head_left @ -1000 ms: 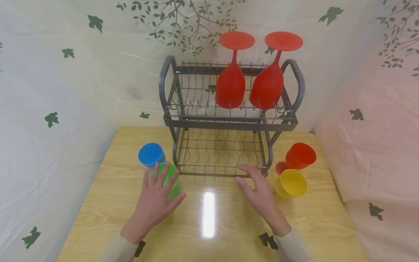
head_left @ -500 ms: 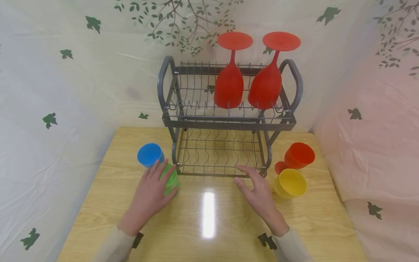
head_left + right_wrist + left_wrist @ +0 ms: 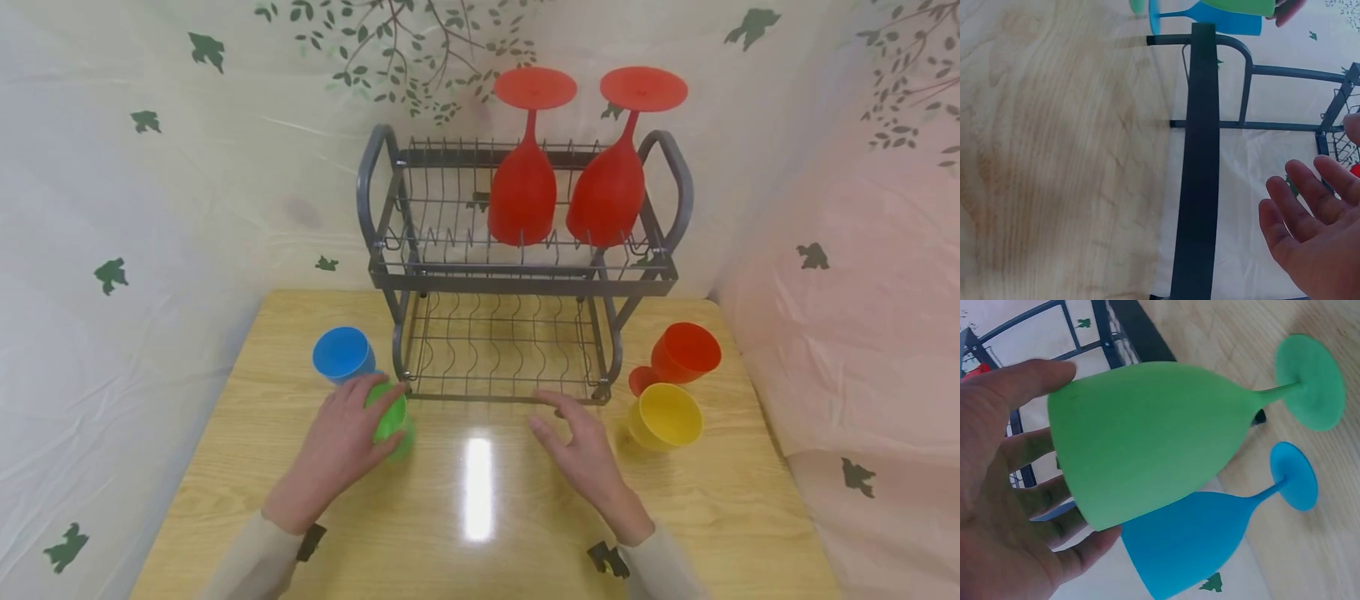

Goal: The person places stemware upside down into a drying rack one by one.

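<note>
Left hand [image 3: 337, 442] is seemingly pinching green glass [image 3: 1147, 440], seven o'clock of rack [image 3: 525, 286]; lifting is needing steadiness; right hand [image 3: 588, 458] is hanging, fingers spread.

We see pale sheeting [image 3: 255, 175] printed with green birds [image 3: 206, 52] and leafy branches [image 3: 442, 25] behind and beside the wood-grained tabletop [image 3: 547, 525], where a bright strip of light [image 3: 477, 490] gleams

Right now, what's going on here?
A person's left hand is curled around the green goblet near its rim, beside the blue goblet. The empty right hand hovers in front of the dish rack. Two red goblets sit inverted on its upper tier; a yellow goblet and a third red one stand to its right.
</note>
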`<action>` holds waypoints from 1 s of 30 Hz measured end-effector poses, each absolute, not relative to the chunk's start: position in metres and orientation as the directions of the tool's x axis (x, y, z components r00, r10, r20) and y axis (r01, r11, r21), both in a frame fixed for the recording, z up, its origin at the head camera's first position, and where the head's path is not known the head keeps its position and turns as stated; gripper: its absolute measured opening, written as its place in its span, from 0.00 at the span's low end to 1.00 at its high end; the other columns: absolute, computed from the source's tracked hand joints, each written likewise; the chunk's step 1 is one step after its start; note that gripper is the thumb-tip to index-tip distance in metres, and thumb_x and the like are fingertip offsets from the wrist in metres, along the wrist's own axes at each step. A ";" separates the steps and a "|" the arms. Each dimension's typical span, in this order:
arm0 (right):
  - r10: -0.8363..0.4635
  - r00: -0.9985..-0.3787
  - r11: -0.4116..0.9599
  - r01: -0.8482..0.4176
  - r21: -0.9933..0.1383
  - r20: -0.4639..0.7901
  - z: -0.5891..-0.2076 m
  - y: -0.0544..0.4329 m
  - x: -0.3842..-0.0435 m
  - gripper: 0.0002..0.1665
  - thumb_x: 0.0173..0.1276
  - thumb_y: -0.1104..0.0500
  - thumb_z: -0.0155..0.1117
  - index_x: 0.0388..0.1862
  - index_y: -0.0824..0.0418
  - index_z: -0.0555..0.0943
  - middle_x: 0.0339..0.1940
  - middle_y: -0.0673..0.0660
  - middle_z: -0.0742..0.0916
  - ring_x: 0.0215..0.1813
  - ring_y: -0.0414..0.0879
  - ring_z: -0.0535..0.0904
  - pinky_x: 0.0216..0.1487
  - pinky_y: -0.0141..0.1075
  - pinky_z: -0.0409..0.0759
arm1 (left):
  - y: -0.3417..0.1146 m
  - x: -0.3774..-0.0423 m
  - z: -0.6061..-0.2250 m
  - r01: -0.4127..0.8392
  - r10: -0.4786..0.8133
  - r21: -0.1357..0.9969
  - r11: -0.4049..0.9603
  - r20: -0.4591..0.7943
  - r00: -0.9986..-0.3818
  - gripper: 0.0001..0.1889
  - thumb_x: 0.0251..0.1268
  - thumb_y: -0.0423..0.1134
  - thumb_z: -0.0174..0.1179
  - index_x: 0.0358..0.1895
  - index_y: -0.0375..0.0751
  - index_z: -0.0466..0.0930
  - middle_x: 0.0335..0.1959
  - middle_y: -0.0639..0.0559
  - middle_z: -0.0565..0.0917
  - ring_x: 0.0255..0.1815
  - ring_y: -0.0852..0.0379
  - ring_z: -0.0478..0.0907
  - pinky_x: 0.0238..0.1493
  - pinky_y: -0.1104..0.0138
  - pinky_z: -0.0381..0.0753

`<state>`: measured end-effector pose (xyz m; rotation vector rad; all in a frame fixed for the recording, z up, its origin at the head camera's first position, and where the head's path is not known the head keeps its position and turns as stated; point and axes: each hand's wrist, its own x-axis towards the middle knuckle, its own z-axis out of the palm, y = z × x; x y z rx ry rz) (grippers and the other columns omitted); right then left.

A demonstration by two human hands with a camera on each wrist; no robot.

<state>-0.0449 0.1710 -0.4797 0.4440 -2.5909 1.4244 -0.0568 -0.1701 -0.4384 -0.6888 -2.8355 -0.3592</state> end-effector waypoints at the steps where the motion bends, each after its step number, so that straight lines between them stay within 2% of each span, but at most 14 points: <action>1: -0.187 -0.945 0.507 -0.326 -0.798 0.267 -0.481 0.171 -0.044 0.24 0.76 0.56 0.65 0.66 0.64 0.79 0.66 0.62 0.83 0.65 0.57 0.80 0.60 0.59 0.80 | -0.169 -0.056 -0.437 0.474 0.425 0.192 0.860 0.246 -0.871 0.34 0.53 0.46 0.79 0.65 0.43 0.81 0.61 0.35 0.79 0.62 0.34 0.76 0.61 0.41 0.79; 10: -0.196 -0.953 0.520 -0.301 -0.799 0.231 -0.485 0.171 -0.042 0.25 0.76 0.54 0.66 0.67 0.62 0.79 0.67 0.61 0.83 0.64 0.58 0.80 0.61 0.59 0.80 | -0.165 -0.049 -0.432 0.482 0.428 0.233 0.844 0.250 -0.869 0.29 0.53 0.49 0.79 0.60 0.46 0.86 0.59 0.37 0.78 0.57 0.37 0.77 0.57 0.43 0.80; 17: -0.193 -0.952 0.521 -0.305 -0.797 0.238 -0.483 0.173 -0.040 0.24 0.75 0.55 0.67 0.67 0.59 0.79 0.67 0.60 0.83 0.63 0.57 0.80 0.60 0.59 0.81 | -0.162 -0.046 -0.426 0.463 0.398 0.293 0.837 0.254 -0.881 0.29 0.59 0.54 0.75 0.61 0.44 0.84 0.61 0.36 0.77 0.60 0.36 0.76 0.58 0.41 0.80; 30: -0.187 -0.940 0.524 -0.342 -0.780 0.286 -0.476 0.179 -0.036 0.26 0.75 0.56 0.67 0.68 0.61 0.78 0.71 0.59 0.81 0.69 0.57 0.78 0.65 0.58 0.77 | -0.162 -0.041 -0.428 0.387 0.296 0.531 0.754 0.252 -0.921 0.30 0.62 0.49 0.74 0.66 0.45 0.81 0.63 0.37 0.77 0.62 0.35 0.75 0.58 0.38 0.80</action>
